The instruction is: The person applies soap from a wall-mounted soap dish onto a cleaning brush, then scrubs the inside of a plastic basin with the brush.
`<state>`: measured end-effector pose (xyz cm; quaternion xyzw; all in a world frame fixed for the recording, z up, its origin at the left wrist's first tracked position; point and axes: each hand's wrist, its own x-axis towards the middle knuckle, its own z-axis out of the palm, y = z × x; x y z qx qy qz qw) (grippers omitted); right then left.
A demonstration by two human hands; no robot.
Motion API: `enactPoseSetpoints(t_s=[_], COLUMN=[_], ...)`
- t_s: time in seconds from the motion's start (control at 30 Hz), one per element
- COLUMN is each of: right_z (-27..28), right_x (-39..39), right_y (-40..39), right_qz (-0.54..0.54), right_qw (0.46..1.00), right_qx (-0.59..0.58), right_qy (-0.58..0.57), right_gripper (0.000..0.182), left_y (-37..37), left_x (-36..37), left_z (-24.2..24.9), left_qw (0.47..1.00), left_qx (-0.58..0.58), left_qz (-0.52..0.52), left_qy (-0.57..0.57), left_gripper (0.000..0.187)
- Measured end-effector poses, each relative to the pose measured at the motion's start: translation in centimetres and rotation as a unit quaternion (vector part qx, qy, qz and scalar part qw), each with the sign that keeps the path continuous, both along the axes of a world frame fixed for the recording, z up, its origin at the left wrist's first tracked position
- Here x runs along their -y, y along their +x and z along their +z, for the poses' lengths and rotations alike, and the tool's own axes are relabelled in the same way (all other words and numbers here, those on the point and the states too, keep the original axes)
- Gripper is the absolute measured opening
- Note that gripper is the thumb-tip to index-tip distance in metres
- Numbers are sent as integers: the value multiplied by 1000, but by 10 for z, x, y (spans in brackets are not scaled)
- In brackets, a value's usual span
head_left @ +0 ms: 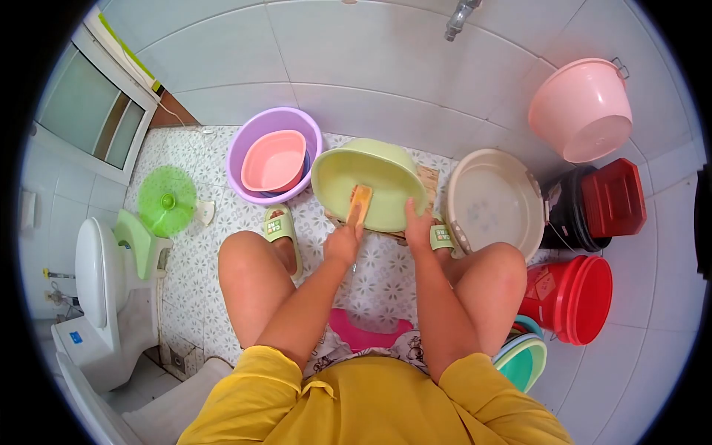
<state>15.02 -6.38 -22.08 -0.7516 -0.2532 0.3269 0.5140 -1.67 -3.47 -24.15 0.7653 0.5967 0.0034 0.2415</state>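
A yellow-green basin (389,182) is tilted on its side, its inside facing me, with a wooden board (428,180) partly visible behind and beneath it. My left hand (345,241) is closed around an orange brush (360,204), which lies against the inside of the basin. On the basin's lower right rim, my right hand (419,226) grips with the thumb over the inner side. The brush's working side is hidden.
Left of the basin, a purple basin (236,153) holds a pink one (273,159). A beige basin (497,200), red bucket (589,300) and black bucket (565,215) stand right. A green lid (167,200) lies near the toilet (93,271); a tap (461,18) juts from the wall.
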Motion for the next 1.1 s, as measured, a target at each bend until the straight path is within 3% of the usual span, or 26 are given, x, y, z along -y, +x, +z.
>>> enactPoseSetpoints(t_s=[0.07,0.13,0.2,0.23,0.27,0.37,0.43,0.47,0.57,0.7,0.83,0.9,1.0,1.1], right_z=[2,-3,-7,-7,-7,-8,-12,-14,-10,-12,-4,6,3,-1], right_x=[-1,-1,-2,-2,-1,0,-1,-1,-2,-2,-5,-5,-4,-2], right_y=[-5,-5,-4,-4,-2,-1,1,2,2,5,3,-1,-2,-1], right_qz=[-5,-14,-30,-31,-17,-8,-14,-6,2,27,61,78,72,73], right_qw=[999,998,997,997,998,997,996,998,999,999,994,992,989,988], right_qx=[3,6,4,3,8,10,8,20,28,40,88,91,123,128], right_qy=[32,64,67,67,65,74,86,61,39,16,17,-37,-28,-36], right_gripper=[47,46,45,45,45,45,45,44,43,42,44,46,46,47], left_y=[6,21,33,34,34,26,17,13,7,-5,-4,8,19,16], left_x=[8,22,30,29,27,19,13,9,-5,-19,-14,-5,8,2], left_z=[-9,1,0,6,6,3,8,11,20,27,15,14,17,22], left_qw=[988,979,912,893,893,930,980,980,997,998,1000,988,976,991], left_qx=[125,155,388,390,389,335,145,144,-14,-64,0,103,186,82], left_qz=[-56,-74,-32,0,0,-60,-83,-84,-49,-5,-7,-85,-87,-85], left_qy=[-77,-109,-132,-225,-225,-138,-111,-111,-49,19,-18,-83,-67,-62], left_gripper=[52,51,51,51,51,51,53,53,54,55,55,54,53,55])
